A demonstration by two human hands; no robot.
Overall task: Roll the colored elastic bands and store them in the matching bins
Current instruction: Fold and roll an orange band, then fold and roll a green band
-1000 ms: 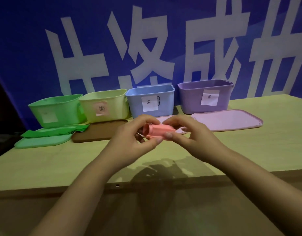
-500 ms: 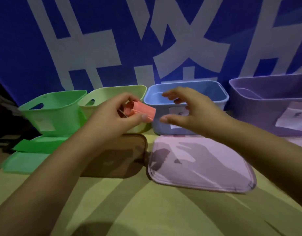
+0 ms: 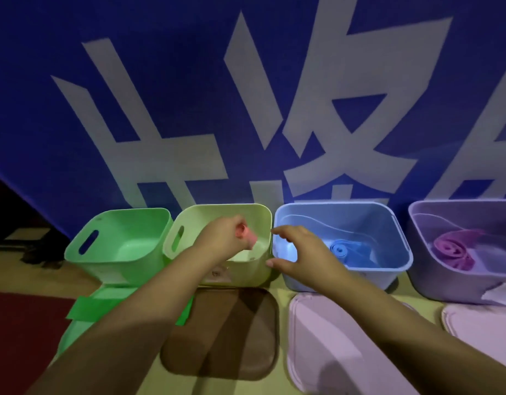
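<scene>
Your left hand (image 3: 222, 238) has the rolled pink band (image 3: 244, 233) pinched between fingers and thumb, and it's already down inside the yellow-green bin (image 3: 261, 215), second from the left edge of the desk. Your right hand (image 3: 299, 252) holds nothing, fingers loosely spread, hovering right over the seam where that bin meets the blue bin (image 3: 385, 216)

So the step is basically the drop. I'd say lower the roll close to the floor of the bin before letting go, because elastic like this probably wants to spring open if it falls loose. Set it on its side with the free end tucked underneath so its own weight holds the coil

That spare right hand is in a good spot to steady the bin's rim if it slides, looks like light plastic

Worth double-checking the colour match too: the label on the front is hidden behind your arm, so I can't tell what it says. The blue roll (image 3: 340, 249) sits in the blue bin and the purple roll (image 3: 451, 248) in the purple bin (image 3: 423, 212), while the green bin (image 3: 157, 215) at the left end looks empty, with the flat green band (image 3: 88, 307) lying in front of it, so that one's likely next
</scene>
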